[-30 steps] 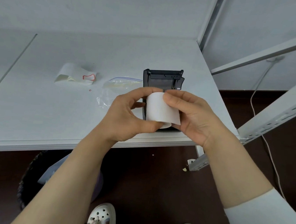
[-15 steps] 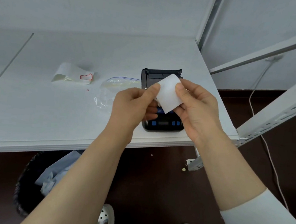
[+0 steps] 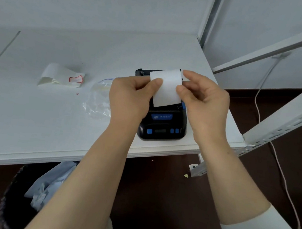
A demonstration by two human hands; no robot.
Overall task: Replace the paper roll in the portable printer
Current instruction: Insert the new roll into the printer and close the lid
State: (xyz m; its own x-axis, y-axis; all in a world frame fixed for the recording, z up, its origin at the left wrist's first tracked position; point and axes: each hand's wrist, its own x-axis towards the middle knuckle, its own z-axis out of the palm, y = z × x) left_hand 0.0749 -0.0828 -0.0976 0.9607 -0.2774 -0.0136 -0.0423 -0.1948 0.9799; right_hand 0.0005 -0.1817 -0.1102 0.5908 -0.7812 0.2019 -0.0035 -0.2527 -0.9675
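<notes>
head view: both the left hand (image 3: 129,97) and the right hand (image 3: 203,105) pinch the paper roll (image 3: 166,87) just above the open printer (image 3: 162,126) on the table (image 3: 34,120), so seating it and closing the lid (image 3: 140,72) seem left.

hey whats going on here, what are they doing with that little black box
A person is loading paper into a portable printer that sits near the table edge with its lid open. The left hand and right hand each pinch one side of the white paper, holding it just above the open bay. Whether a roll is seated inside cannot be seen. A clear plastic bag lies to the left.
</notes>
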